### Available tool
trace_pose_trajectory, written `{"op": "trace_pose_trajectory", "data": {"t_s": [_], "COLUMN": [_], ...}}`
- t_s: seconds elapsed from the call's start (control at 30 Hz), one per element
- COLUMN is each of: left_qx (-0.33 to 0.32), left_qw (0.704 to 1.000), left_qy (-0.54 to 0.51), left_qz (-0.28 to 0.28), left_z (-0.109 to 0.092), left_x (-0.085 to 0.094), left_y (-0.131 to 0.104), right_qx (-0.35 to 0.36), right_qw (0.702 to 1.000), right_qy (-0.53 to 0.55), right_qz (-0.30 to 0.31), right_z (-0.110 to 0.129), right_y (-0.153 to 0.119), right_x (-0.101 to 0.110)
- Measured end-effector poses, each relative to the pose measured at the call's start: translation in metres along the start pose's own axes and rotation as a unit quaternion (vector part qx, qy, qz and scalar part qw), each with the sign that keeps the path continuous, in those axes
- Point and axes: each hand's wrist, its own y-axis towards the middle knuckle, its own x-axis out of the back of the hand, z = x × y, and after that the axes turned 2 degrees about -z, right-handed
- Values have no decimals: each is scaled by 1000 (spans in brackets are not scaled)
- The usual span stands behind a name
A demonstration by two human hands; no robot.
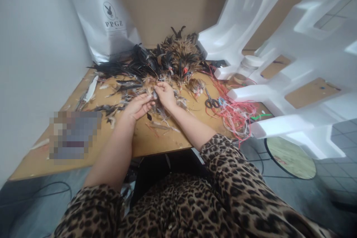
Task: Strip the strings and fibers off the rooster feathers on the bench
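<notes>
My left hand (140, 106) and my right hand (165, 95) meet over the middle of the table, fingers pinched around a small bunch of brown feathers (150, 86). Fingertips partly hide the bunch. Behind them spreads a large pile of black and brown feathers (181, 55). Loose dark feathers (107, 110) lie to the left of my left hand. A small tied bunch (197, 87) rests right of my right hand, beside black-handled scissors (212, 103). Farther right is a tangle of red and pink strings (237, 115).
White foam pieces (251, 96) jut over the table's right side, near a lidded jar (249, 65). A white bag (111, 29) stands at the back left. A blurred-out rectangular item (76, 134) lies on the left of the wooden table (156, 143). A round stool (290, 158) is at right.
</notes>
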Motion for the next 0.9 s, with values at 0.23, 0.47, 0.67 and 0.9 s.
{"op": "trace_pose_trajectory", "data": {"t_s": [0.23,0.47,0.67,0.9], "left_qx": [1,12,-5,-70], "left_qw": [1000,1000,1000,996], "left_qy": [-11,0,0,-18], "left_qz": [11,10,-16,-46], "left_z": [1,2,0,-7], "left_x": [1,-2,-4,-3], "left_y": [2,-1,-1,-1], "right_qx": [43,40,41,-27], "right_qw": [996,995,997,1000], "right_qy": [-81,-81,-60,-10], "right_qz": [1,-32,-31,0], "right_z": [1,-3,-2,4], "right_y": [-3,-3,-1,2], "right_x": [1,2,3,3]}}
